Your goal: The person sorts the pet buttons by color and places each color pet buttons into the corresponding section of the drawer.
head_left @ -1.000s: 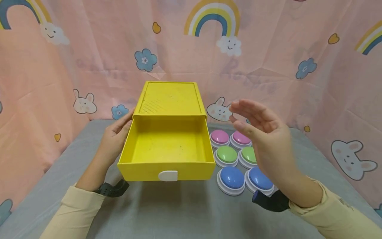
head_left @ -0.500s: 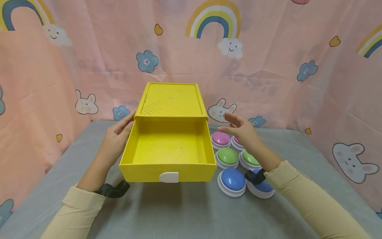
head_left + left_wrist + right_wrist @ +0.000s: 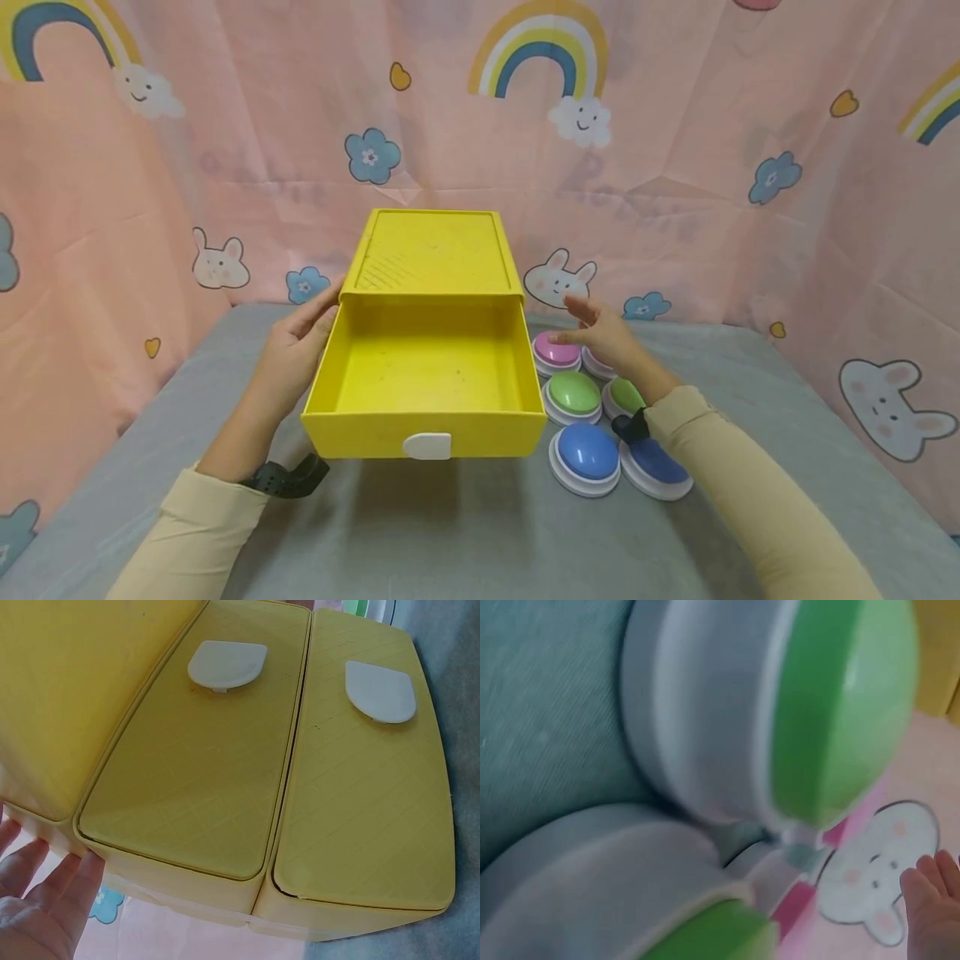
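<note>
A yellow drawer cabinet (image 3: 435,250) stands on the grey cloth with its top drawer (image 3: 360,433) pulled out and nothing inside. Two lower drawers (image 3: 187,765) with white tabs are pushed in, as the left wrist view shows. My left hand (image 3: 288,354) rests against the cabinet's left side, its extended fingertips (image 3: 86,881) touching the edge. To the right of the cabinet, my right hand (image 3: 607,340) is over the back pink button (image 3: 555,352), fingers extended and holding nothing. Whether it touches a button cannot be told.
Domed buttons on white bases stand in pairs right of the cabinet: pink at the back, green (image 3: 573,392) in the middle, blue (image 3: 588,450) in front. My right forearm partly covers the right-hand ones. A pink printed curtain (image 3: 465,150) hangs behind.
My right hand has moved forward and down, from above the buttons to beside the cabinet near the pink ones. The left hand keeps its place on the cabinet's side.
</note>
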Demonstrator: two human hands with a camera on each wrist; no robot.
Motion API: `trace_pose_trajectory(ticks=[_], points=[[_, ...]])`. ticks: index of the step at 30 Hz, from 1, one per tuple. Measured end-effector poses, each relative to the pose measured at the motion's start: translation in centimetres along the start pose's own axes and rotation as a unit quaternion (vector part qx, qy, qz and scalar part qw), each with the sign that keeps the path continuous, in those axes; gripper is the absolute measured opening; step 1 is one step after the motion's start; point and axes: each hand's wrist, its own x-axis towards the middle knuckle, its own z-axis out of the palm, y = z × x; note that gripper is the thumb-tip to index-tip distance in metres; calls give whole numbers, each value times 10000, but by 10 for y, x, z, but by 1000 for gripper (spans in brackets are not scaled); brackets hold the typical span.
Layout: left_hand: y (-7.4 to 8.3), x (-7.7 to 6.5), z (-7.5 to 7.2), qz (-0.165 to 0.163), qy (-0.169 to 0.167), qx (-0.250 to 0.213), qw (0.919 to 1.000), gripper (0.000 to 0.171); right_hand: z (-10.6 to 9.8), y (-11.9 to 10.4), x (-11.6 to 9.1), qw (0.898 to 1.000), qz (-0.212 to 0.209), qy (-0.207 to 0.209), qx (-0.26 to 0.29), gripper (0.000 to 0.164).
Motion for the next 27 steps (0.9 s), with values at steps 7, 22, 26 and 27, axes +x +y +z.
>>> trace_pose_trajectory(ticks=[7, 22, 26, 27], points=[[-1, -2, -1, -39, -4, 48, 10000, 54, 2, 15, 9, 9992, 351, -180, -100, 86], [0, -1, 0, -41, 35, 91, 9999, 54, 2, 23, 22, 9964, 769, -242, -275, 82], [0, -1, 0, -40, 36, 44, 10000, 54, 3, 26, 22, 9944, 889, -392, -417, 82], [0, -1, 0, -40, 42, 34, 10000, 54, 4, 26, 22, 9933, 978, -432, -438, 83]])
